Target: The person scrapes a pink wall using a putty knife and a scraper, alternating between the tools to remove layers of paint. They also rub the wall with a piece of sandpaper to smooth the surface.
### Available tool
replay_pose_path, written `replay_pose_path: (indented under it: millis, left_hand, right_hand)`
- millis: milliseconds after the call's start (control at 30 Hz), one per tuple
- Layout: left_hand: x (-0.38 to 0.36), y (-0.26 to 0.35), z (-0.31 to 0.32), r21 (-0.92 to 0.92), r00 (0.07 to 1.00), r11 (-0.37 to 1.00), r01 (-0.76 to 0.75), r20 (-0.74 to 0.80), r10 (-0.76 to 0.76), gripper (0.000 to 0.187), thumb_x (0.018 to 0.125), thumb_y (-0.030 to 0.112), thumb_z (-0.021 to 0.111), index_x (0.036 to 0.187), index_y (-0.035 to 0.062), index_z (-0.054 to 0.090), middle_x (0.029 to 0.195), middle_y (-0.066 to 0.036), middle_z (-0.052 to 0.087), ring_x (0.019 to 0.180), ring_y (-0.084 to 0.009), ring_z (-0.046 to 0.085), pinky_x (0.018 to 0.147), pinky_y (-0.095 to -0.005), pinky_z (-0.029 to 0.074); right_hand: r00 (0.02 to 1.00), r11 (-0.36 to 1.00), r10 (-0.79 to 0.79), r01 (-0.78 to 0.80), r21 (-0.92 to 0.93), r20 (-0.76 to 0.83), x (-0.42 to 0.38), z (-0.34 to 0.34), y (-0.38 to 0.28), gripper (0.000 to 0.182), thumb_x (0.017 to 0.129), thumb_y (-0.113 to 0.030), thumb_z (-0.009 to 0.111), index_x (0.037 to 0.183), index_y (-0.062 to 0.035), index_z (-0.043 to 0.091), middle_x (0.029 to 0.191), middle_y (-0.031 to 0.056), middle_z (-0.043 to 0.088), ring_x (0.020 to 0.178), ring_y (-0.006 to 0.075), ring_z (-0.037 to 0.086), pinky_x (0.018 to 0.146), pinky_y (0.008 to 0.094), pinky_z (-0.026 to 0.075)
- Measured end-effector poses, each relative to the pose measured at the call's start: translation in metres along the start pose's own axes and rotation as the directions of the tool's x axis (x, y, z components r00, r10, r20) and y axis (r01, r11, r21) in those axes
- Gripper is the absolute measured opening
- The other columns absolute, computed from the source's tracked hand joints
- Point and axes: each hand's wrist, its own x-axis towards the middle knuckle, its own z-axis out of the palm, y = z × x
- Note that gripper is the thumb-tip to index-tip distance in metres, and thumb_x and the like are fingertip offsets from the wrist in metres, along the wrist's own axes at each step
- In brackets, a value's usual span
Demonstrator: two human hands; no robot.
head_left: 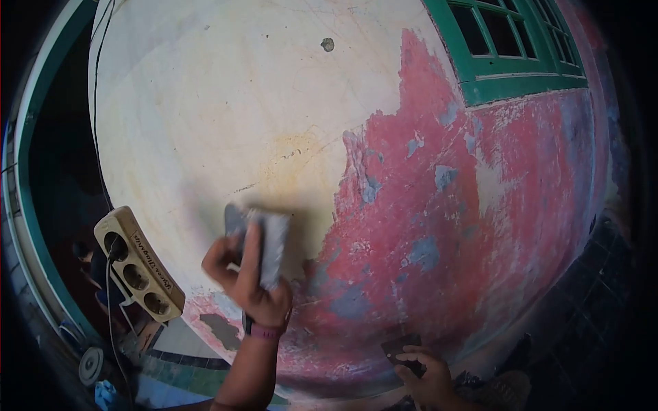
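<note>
Low and right of the three-socket power strip (140,262), the right hand (430,378) pinches a dark flat plate (395,348) between thumb and fingers. Nearer the strip, to its right, the left hand (259,289) is partly curled, gripping a blurred grey flat-faced tool (276,240) at the patchy wall (233,89). Well up and right of the strip is a green-framed window (514,86); beyond the strip, leftward, a person (94,275).

The tiled floor (177,375) — green at lower left, dark at right — bears a round pale object (90,366) and something blue (105,394).
</note>
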Motion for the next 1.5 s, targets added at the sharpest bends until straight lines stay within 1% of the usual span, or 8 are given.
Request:
replay_pose_path:
  millis: [133, 433, 600, 667, 833, 1000, 1167, 1500]
  left_hand:
    - [0.038, 0.003, 0.06, 0.124, 0.898, 0.974, -0.192, 0.421, 0.124, 0.073, 0.081, 0.005, 0.064, 0.153, 0.0149, 0.057, 0.165, -0.018, 0.042, 0.157, -0.0407, 0.03, 0.128, -0.0577, 0.017]
    - [-0.007, 0.028, 0.072, -0.185, 0.491, 0.856, -0.483, 0.752, 0.439, 0.094, 0.077, 0.029, 0.083, 0.162, 0.025, 0.042, 0.171, -0.007, 0.036, 0.157, -0.0259, 0.035, 0.13, -0.0596, 0.015]
    - [0.081, -0.001, 0.073, 0.224, 0.917, 0.953, -0.202, 0.386, 0.103, 0.05, 0.105, 0.021, 0.054, 0.155, 0.0157, 0.054, 0.165, -0.017, 0.043, 0.155, -0.0377, 0.037, 0.129, -0.0579, 0.011]
    - [0.092, -0.01, 0.07, 0.209, 0.956, 0.962, -0.175, 0.269, 0.116, 0.041, 0.108, 0.021, 0.052, 0.146, 0.008, 0.06, 0.156, -0.021, 0.054, 0.143, -0.0337, 0.054, 0.123, -0.0556, 0.032]
    - [0.065, -0.016, 0.041, -0.412, 0.874, 0.773, 0.483, 0.178, -0.451, 0.033, 0.109, 0.024, 0.056, 0.125, -0.0043, 0.065, 0.111, -0.017, 0.073, 0.1, -0.0243, 0.07, 0.093, -0.0372, 0.052]
    - [0.065, -0.038, 0.012, -0.723, 0.676, 0.552, 0.415, -0.161, -0.719, 0.03, 0.107, 0.019, 0.058, 0.117, -0.0084, 0.065, 0.109, -0.011, 0.072, 0.094, -0.0163, 0.066, 0.087, -0.0301, 0.052]
    - [0.074, -0.049, 0.012, -0.166, 0.981, 0.986, 0.032, -0.181, -0.063, 0.06, 0.097, -0.005, 0.036, 0.157, -0.0067, 0.041, 0.164, -0.027, 0.038, 0.157, -0.0363, 0.031, 0.127, -0.046, 0.023]
    - [0.072, -0.007, 0.08, 0.202, 0.911, 0.949, -0.241, 0.383, 0.15, 0.071, 0.091, 0.009, 0.057, 0.161, 0.0139, 0.045, 0.168, -0.019, 0.038, 0.157, -0.039, 0.033, 0.129, -0.06, 0.013]
  right_hand:
    - [1.0, 1.0, 0.013, -0.013, -0.012, 0.02, 0.003, 0.005, -0.01, 0.019, 0.101, 0.002, 0.065, 0.119, 0.0036, 0.071, 0.139, 0.014, 0.063, 0.122, 0.0233, 0.065, 0.104, 0.0341, 0.051]
    - [0.999, 1.0, 0.03, -0.03, 0.007, 0.034, 0.009, 0.015, -0.003, 0.019, 0.099, -0.001, 0.07, 0.117, 0.0029, 0.072, 0.132, 0.0153, 0.067, 0.122, 0.0238, 0.065, 0.101, 0.0364, 0.052]
    - [0.989, 0.979, -0.143, 0.145, -0.144, 0.025, 0.008, 0.007, -0.031, 0.02, 0.097, -0.005, 0.073, 0.117, -0.0011, 0.075, 0.133, 0.0144, 0.068, 0.12, 0.0257, 0.066, 0.101, 0.0371, 0.052]
    - [0.986, 0.969, -0.163, 0.164, -0.185, 0.022, 0.01, 0.007, -0.027, 0.02, 0.097, -0.005, 0.073, 0.117, -0.0015, 0.075, 0.133, 0.0147, 0.067, 0.12, 0.0263, 0.066, 0.101, 0.0373, 0.052]
    - [0.985, 0.962, -0.166, 0.173, -0.212, 0.05, 0.009, 0.006, -0.024, 0.021, 0.096, -0.004, 0.072, 0.117, -0.0015, 0.075, 0.134, 0.0161, 0.067, 0.119, 0.0285, 0.067, 0.1, 0.0381, 0.053]
    - [0.981, 0.965, -0.182, 0.192, -0.179, 0.072, 0.007, 0.01, -0.028, 0.021, 0.097, -0.003, 0.072, 0.118, -0.0007, 0.075, 0.133, 0.0158, 0.066, 0.119, 0.0273, 0.067, 0.097, 0.0376, 0.054]
    - [0.989, 0.984, -0.123, 0.133, -0.121, 0.087, 0.01, 0.018, -0.008, 0.02, 0.097, -0.003, 0.072, 0.117, -0.0012, 0.076, 0.134, 0.0153, 0.066, 0.118, 0.0259, 0.067, 0.096, 0.0367, 0.055]
    - [0.986, 0.958, -0.12, 0.146, -0.246, 0.117, 0.012, 0.037, -0.016, 0.02, 0.097, -0.011, 0.075, 0.115, -0.0034, 0.077, 0.131, 0.0135, 0.067, 0.111, 0.0296, 0.068, 0.09, 0.0395, 0.055]
